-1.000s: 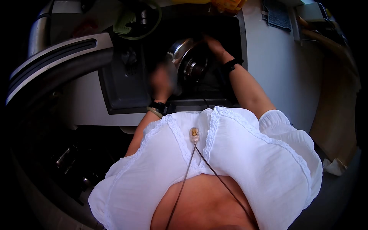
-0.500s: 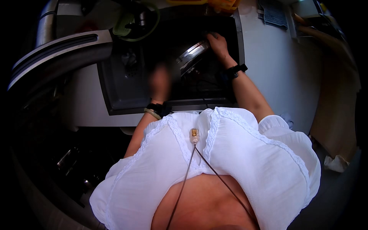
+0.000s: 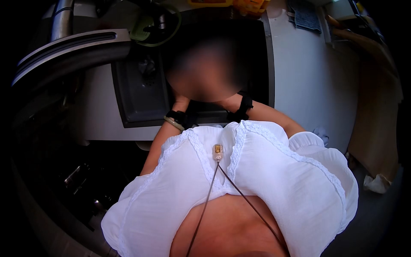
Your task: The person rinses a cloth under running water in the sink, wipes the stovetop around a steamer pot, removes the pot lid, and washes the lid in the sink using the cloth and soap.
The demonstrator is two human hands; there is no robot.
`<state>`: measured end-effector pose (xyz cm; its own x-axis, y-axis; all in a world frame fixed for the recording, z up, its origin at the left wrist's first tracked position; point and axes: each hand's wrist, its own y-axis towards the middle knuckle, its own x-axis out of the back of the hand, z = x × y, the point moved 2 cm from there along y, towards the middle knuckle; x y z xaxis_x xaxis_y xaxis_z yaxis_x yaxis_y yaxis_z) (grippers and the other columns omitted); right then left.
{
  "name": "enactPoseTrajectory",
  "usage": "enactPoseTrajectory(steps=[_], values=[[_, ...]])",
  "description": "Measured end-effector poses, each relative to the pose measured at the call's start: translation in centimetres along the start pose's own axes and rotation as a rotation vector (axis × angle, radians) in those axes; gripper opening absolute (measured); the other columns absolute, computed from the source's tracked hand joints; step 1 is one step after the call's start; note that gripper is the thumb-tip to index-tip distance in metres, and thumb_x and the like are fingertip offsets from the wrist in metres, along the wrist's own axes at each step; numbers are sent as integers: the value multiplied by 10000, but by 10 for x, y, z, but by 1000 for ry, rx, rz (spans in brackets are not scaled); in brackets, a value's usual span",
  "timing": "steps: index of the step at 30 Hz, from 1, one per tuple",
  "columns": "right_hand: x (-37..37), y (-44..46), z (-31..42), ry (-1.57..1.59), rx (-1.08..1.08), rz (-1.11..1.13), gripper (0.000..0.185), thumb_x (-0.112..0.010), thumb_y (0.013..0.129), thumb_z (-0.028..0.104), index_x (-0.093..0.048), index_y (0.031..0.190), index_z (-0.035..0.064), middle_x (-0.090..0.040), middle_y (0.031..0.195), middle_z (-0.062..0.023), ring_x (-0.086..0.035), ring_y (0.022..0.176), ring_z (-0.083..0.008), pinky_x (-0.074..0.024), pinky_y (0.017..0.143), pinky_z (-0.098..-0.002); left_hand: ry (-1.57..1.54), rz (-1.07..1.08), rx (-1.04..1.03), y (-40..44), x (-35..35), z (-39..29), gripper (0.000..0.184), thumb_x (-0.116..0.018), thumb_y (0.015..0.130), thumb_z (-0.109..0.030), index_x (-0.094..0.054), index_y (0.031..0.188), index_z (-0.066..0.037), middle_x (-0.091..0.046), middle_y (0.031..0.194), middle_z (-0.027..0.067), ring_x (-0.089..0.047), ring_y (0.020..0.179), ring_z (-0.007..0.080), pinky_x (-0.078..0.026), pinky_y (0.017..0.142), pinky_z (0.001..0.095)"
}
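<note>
Over the dark basin of the sink, my left hand and my right hand are close together. A heavy blur covers the fingers of both, so their grip is hidden. Whatever the hands hold or touch inside that smear cannot be made out. The shiny metal piece from the earlier frame is not visible now. To the left of my left hand lies the small grey side basin, with a crumpled, shiny lump in it.
The faucet and a green-rimmed container stand at the back left. Orange items sit behind the sink. A blue-grey cloth lies on the white counter at right. A dark, metal-edged handle juts in from the left.
My right hand has moved left and nearer to me, beside my left hand. The shiny metal piece it held at the right of the basin has gone from view behind the blur.
</note>
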<state>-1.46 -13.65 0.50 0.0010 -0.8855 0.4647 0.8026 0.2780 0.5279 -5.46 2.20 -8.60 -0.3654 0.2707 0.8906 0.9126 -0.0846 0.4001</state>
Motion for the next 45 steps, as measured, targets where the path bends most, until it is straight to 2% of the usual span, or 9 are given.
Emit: enactPoseTrajectory(steps=[8,11,17,28,33,36,37,41,45], values=[[-22,-4,-120,-114,15,109,263,-592,787,160,-582,1030,61,-576,972,-109,-555,878,-246,-455,738,-362,122,-73,-47,-4,3,-2,210,-549,825,-99,-575,1022,-34,-563,661,106,-530,507,250,-405,455,348],[-27,5,-158,-508,-259,621,305,-484,911,211,-502,1174,58,-535,1126,-116,-533,1022,-217,-443,877,-327,-399,-26,392,9,18,-14,350,-482,912,-254,-559,686,1,-494,537,55,-460,481,149,-352,466,306],[-53,-38,-250,-185,-116,307,262,-569,827,134,-558,1074,47,-582,980,-130,-567,893,-254,-472,784,-333,-514,-87,436,18,29,-24,520,-422,948,-301,-502,554,29,-416,445,51,-398,414,139,-295,430,310],[-47,18,-90,-237,-282,204,176,-573,786,142,-595,900,10,-526,1026,-166,-517,921,-284,-427,756,-377,-484,-68,488,10,24,-21,478,-385,943,-291,-535,614,22,-518,513,150,-517,463,305,-325,446,367],[-14,4,8,-68,-60,256,355,-614,721,113,-618,1075,79,-487,1209,-84,-391,1203,-331,-345,967,-417,217,-120,-138,6,18,-19,146,-538,787,-160,-584,831,-28,-565,665,137,-563,549,281,-375,430,386],[1,28,-10,-34,-64,118,345,-645,683,91,-637,1027,83,-548,1101,-95,-476,1107,-305,-431,862,-391,-35,-101,52,-2,15,-10,245,-486,864,-188,-565,703,-21,-535,587,139,-545,506,285,-348,424,370],[-3,30,-27,-10,-107,77,307,-642,688,89,-639,995,75,-558,1069,-109,-500,1061,-297,-445,833,-385,-642,23,622,22,38,-31,432,-405,935,-234,-491,579,-4,-481,495,132,-489,433,271,-314,423,353],[-14,40,-120,-319,45,270,210,-592,774,128,-624,965,47,-606,916,-111,-583,846,-265,-472,775,-362,-614,-5,555,24,36,-29,538,-337,969,-282,-418,525,10,-402,432,105,-402,378,223,-276,425,338],[-29,18,-194,210,-398,187,249,-553,832,244,-629,968,50,-618,921,-122,-586,811,-257,-465,737,-347,-740,11,664,16,37,-27,530,-346,967,-291,-425,525,-8,-386,438,74,-385,391,184,-268,429,318]])
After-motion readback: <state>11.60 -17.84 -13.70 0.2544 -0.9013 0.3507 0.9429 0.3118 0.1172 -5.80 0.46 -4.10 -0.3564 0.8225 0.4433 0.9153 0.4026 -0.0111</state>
